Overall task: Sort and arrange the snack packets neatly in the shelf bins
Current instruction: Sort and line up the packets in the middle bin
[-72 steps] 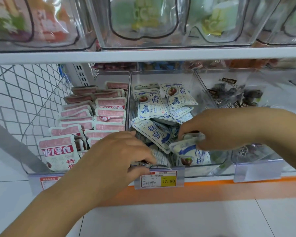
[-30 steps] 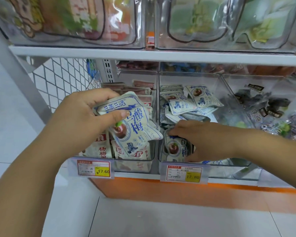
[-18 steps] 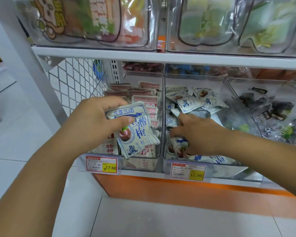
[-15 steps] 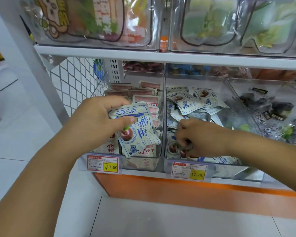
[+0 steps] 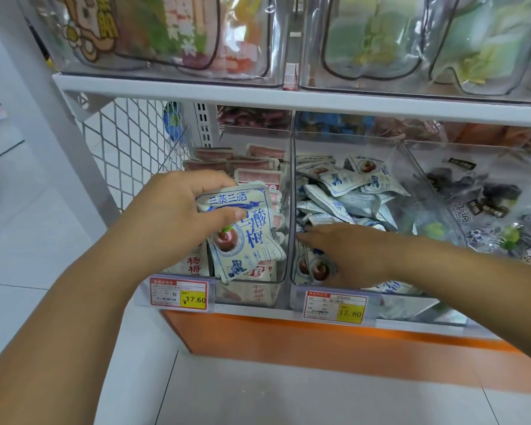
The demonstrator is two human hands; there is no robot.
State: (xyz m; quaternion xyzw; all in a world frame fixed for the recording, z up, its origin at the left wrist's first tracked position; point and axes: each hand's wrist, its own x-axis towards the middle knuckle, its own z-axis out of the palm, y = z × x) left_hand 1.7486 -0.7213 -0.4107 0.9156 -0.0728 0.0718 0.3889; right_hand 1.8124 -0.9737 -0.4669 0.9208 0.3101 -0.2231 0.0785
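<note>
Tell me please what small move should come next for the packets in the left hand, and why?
Probably move the left hand rightward and set its blue-and-white packets into the middle bin, near the right hand. They are held before the pink packets, but matching loose packets lie in that bin.

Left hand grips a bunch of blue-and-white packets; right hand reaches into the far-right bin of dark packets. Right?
No: in the head view the right hand is in the middle bin, among loose blue-and-white packets. The left hand does grip its bunch.
</note>
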